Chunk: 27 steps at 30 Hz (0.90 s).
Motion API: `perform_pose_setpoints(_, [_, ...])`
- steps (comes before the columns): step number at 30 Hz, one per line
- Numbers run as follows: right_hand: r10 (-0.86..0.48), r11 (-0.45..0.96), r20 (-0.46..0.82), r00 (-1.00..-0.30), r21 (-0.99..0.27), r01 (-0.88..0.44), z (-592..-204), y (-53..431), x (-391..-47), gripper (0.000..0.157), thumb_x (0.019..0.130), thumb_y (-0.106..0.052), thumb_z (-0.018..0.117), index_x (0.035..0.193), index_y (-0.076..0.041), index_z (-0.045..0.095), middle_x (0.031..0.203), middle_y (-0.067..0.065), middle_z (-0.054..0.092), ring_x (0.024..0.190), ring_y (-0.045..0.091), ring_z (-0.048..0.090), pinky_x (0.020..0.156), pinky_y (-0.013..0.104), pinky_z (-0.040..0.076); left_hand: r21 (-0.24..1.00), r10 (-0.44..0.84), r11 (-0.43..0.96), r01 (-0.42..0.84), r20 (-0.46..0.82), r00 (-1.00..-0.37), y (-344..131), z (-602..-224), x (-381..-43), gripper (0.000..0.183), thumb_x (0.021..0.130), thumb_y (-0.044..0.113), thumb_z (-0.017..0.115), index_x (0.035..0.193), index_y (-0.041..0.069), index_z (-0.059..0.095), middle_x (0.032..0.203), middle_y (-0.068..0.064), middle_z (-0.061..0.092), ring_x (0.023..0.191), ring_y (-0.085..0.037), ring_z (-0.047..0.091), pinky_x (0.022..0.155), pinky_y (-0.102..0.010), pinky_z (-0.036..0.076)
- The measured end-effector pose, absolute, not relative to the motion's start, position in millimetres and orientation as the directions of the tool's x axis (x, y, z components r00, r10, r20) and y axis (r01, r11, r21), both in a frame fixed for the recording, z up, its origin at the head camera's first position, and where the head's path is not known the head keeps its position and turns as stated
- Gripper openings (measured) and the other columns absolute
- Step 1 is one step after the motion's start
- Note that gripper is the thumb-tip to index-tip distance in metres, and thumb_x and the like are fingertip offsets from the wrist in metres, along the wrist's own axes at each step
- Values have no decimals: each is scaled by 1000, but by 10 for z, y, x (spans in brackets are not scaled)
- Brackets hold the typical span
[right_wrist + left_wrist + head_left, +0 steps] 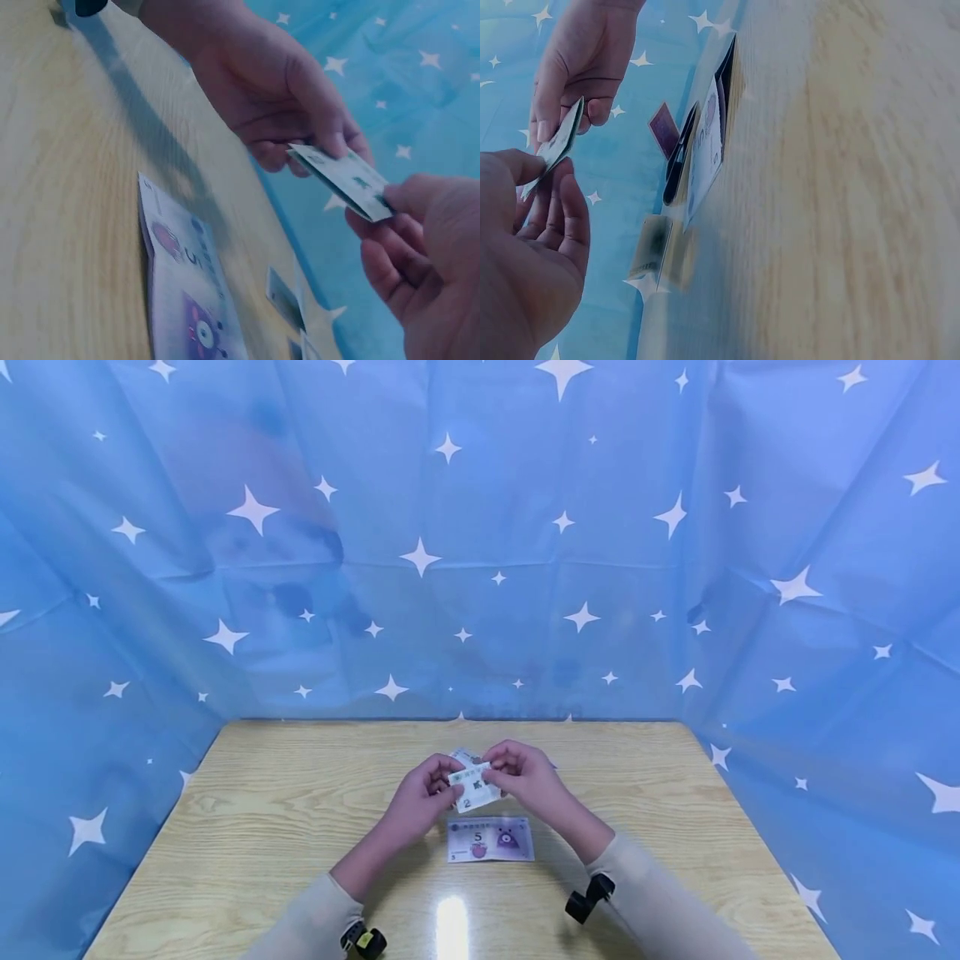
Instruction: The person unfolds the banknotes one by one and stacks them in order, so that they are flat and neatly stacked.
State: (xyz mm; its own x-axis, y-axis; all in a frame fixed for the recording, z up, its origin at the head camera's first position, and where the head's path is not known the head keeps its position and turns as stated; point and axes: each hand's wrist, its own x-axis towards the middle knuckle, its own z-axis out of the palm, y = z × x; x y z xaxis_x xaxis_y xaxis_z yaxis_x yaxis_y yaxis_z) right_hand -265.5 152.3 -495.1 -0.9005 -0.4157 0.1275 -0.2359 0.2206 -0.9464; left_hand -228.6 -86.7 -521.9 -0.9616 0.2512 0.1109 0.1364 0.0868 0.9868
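Note:
Both hands hold a small folded pale-green play banknote, printed with a 2, above the table. My left hand pinches its left end between thumb and fingers. The right hand pinches the opposite end, thumb on top. The note's folded edge shows in the left wrist view, where the banknote is tilted between the fingers. Just below the hands lies a purple play banknote marked 5, creased across. In the right wrist view this purple note rises slightly off the wood.
Behind the hands, more banknotes lie on the wooden table, partly hidden. A folded note stands partly up in the left wrist view. A blue curtain with white stars surrounds the table's back and sides.

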Motion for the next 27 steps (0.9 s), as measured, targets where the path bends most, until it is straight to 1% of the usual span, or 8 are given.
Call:
perform_pose_setpoints(3, [-388,180,128,-913,-961,-211,-4951,1525,-2598,19,100,-2,79,117,2,72,98,12,78,74,16,69,67,32,62,988,219,76,138,118,-968,-862,-5203,-2280,28,102,-1,73,129,7,70,99,-10,64,82,-19,63,75,-40,64])
perform_pose_setpoints(5, [-374,164,128,-918,-966,-201,-4955,1531,-2566,18,100,-1,79,116,2,72,96,13,77,73,16,69,67,31,62,988,216,71,137,119,-969,-861,-5202,-2283,29,103,-1,73,130,8,71,100,-10,64,83,-20,64,77,-42,65])
perform_pose_setpoints(7, [-367,154,129,-921,-968,-197,-4960,1538,-2543,18,100,0,79,116,2,72,95,13,76,72,16,68,67,32,63,987,217,74,143,124,-968,-863,-5205,-2290,28,103,0,74,130,8,72,101,-10,65,83,-20,64,76,-40,64])
perform_pose_setpoints(11, [-369,147,132,-920,-969,-198,-4963,1550,-2513,19,101,-1,78,119,3,71,95,15,75,72,16,69,69,34,63,983,214,86,163,142,-967,-867,-5209,-2314,27,104,3,74,130,10,73,101,-10,65,82,-20,62,70,-31,59])
perform_pose_setpoints(15, [-375,177,125,-918,-963,-204,-4952,1580,-2477,22,103,-6,78,125,-2,75,97,15,75,76,19,69,73,39,65,979,208,94,178,156,-966,-860,-5221,-2331,27,103,3,75,129,11,75,100,-9,64,81,-19,60,66,-24,53])
perform_pose_setpoints(19, [-380,210,130,-916,-952,-222,-4975,1615,-2461,22,104,-8,78,126,-8,78,97,12,76,76,22,70,76,47,66,974,204,112,195,170,-964,-848,-5222,-2319,26,103,4,75,127,14,76,99,-9,64,80,-19,59,66,-23,52])
perform_pose_setpoints(24, [-381,207,141,-914,-950,-233,-4974,1635,-2442,20,104,-7,78,124,-8,79,95,12,75,75,21,70,76,47,66,967,210,130,219,189,-959,-843,-5202,-2290,26,103,7,77,127,19,78,96,-8,65,78,-20,63,66,-24,54])
perform_pose_setpoints(27, [-384,195,148,-912,-952,-237,-4964,1649,-2428,20,104,-6,77,124,-6,79,96,15,75,74,20,69,75,45,66,967,224,128,219,187,-957,-842,-5191,-2289,26,104,8,77,129,18,78,97,-8,66,78,-20,64,66,-26,56])
